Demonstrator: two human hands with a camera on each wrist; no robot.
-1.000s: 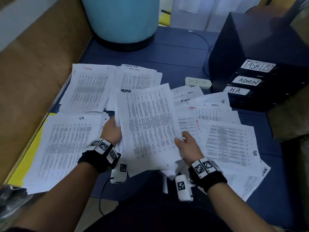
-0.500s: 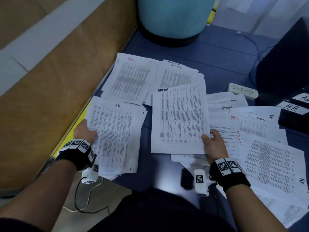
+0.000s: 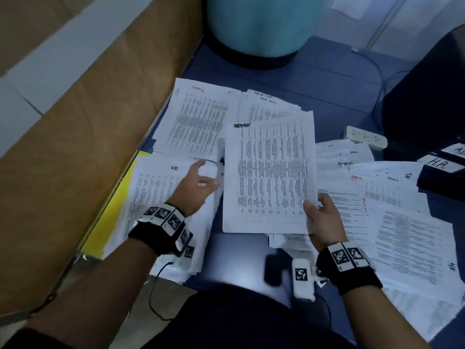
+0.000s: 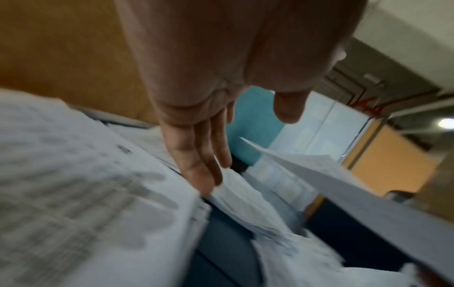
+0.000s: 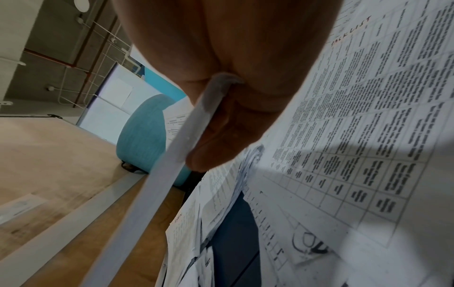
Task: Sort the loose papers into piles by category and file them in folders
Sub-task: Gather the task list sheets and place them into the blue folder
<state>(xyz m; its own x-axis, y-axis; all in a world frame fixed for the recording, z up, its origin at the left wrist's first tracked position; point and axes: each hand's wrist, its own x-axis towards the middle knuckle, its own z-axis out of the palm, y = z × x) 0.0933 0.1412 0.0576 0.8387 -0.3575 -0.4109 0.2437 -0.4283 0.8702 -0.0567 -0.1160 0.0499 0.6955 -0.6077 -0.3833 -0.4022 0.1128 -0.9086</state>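
Closest to me, my right hand (image 3: 323, 220) has the bottom right corner of a white printed sheet with a table grid on it (image 3: 269, 177), thumb on top and fingers curled underneath, so it's pinched and lifted off the blue desk (image 3: 327, 79). In the right wrist view that sheet (image 5: 172, 155) shows edge-on with my thumb pressed against it.

My left hand (image 3: 195, 187) is over the white paper pile with HR handwritten at the top (image 3: 161, 195), fingers loose and spread, not holding anything. The left wrist view (image 4: 196, 155) is pretty blurry, but the fingers look straight, fingertips right at that pile's edge; can't tell if they're actually touching. That pile sits on a yellow folder (image 3: 110, 210) at the desk's left edge.

To my right there's a messy spread of loose white sheets (image 3: 402, 235), some marked Admin or Tasklist.

Further out, a white pile headed ADMIN in red (image 3: 198, 122), and beside it a pile headed Task List (image 3: 271, 107). Past those: a white power strip (image 3: 364, 137), black labelled file boxes (image 3: 442, 167), and a big teal cylinder (image 3: 259, 23) at the back.
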